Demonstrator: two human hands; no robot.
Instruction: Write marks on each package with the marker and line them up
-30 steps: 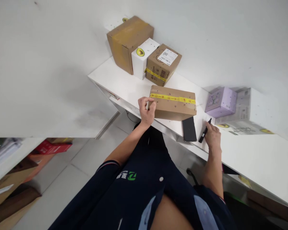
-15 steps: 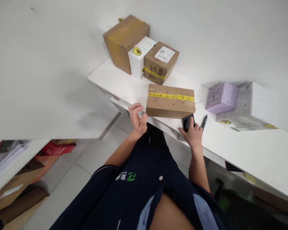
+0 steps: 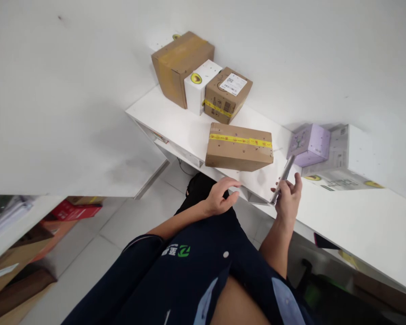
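A: Smartphone first. What changed?

B: Half a second ago the smartphone (image 3: 286, 170) lay flat beside the long carton, under the right hand's fingers. Now it's picked up, tipped on edge in the right hand (image 3: 287, 203), above the tabletop (image 3: 358, 216) near the front edge. Screen not visible from here.

A: So the right hand is taken.

B: Gripping the phone, yes. The left hand (image 3: 220, 197) has dropped back from the carton's end to just off the front edge: empty, fingers loosely curved, thumb apart. My reading: handling has passed from carton to phone. Neither hand touches the long carton (image 3: 238, 153), which lies between them and the wall, yellow tape along its top.

A: The marker pen?

B: It lay right of the phone half a second ago; can't make it out now. The right hand may cover it.

A: Counts, working outward.

B: One phone, two hands. Brown cartons, three: the long one, the labelled carton (image 3: 228, 92), the big carton (image 3: 179, 70). Lilac box (image 3: 309, 144), one. White avocado-print boxes, probably three: the small white box (image 3: 196, 90) between two cartons, the large white box (image 3: 345, 160) beside the lilac one, and a partly hidden box (image 3: 160, 44) at the back.
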